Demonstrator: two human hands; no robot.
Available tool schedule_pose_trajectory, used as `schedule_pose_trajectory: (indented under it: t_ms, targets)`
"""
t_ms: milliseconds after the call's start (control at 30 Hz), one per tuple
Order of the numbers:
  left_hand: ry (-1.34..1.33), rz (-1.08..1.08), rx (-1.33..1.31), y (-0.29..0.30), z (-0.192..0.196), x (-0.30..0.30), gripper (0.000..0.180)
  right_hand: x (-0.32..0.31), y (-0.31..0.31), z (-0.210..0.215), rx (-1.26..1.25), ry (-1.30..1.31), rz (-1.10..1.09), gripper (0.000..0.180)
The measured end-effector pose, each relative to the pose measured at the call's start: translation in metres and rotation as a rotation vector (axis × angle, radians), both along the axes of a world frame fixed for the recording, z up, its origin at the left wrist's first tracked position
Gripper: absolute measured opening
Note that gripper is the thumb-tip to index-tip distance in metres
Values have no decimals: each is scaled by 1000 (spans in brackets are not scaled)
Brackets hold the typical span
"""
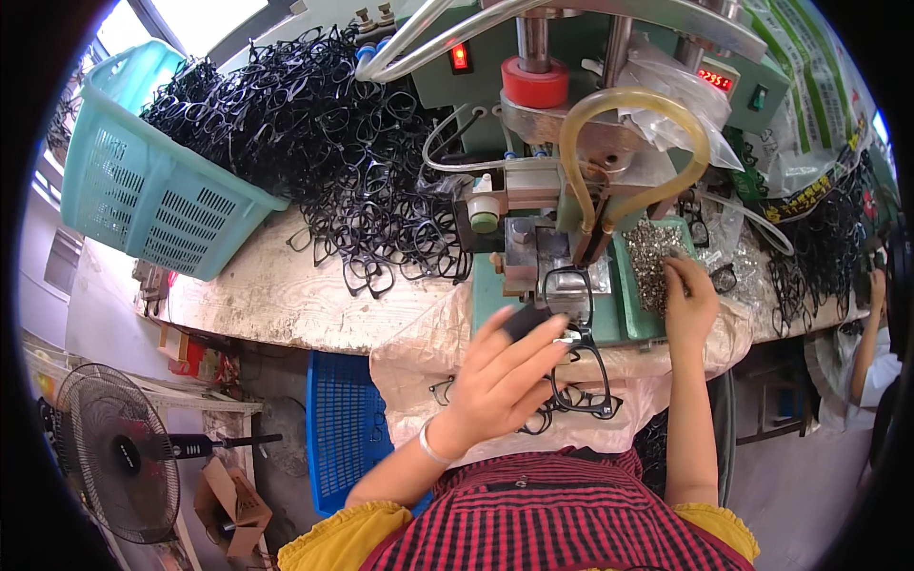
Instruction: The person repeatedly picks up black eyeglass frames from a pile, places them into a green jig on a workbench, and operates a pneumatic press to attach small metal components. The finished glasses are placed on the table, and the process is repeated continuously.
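Note:
My left hand (500, 376) is closed on a black eyeglass frame (585, 336), holding it in front of the press. A black covering (526, 323) shows at one of its fingers. Just beyond the frame sits the press's work area, with a dark clamp-like tool (592, 243) above it. To the right, my right hand (692, 303) reaches into a green tray (631, 319) of small metal parts (651, 255). Its fingertips are bent together at the pile, and whatever they pinch is too small to make out. More black frames (571, 398) lie on the cloth below my left hand.
A big heap of black eyeglass frames (314, 143) covers the table's left, beside a tilted turquoise basket (157, 181). A looped yellowish hose (705, 143) hangs from the press. A blue crate (338, 428) and a fan (119, 452) stand lower left. Another person's arm (864, 352) shows far right.

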State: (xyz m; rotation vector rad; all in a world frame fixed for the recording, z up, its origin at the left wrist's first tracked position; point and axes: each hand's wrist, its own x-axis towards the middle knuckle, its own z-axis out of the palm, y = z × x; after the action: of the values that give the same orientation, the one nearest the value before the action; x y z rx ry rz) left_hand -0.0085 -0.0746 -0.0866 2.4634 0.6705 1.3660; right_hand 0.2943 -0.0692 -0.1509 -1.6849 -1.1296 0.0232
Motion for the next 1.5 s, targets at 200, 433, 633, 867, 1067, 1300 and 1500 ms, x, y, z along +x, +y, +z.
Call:
schedule_pose_trajectory:
  t_ms: [200,433,633,867,1067,1300,1500]
  targets:
    - [-514,617,-182,49,10,-84,25,13,-10,-16,190,628,19,16]
    - [292,924,117,209,-10,-128,20,-26,26,14,161,515,207,13]
    - [421,914,229,254,-72,-156,22,-10,-21,13,-39,492,142,19]
    - [-49,1141,152,243,-89,-263,33,11,-84,8,-23,303,-4,14]
    - [-231,856,-634,287,-187,-353,31,-44,-29,84,60,147,428,8]
    - [91,995,-109,212,-145,-180,35,-93,19,74,186,386,455,38]
    - [-155,904,-104,160,-47,-122,25,-107,23,80,252,673,579,43]
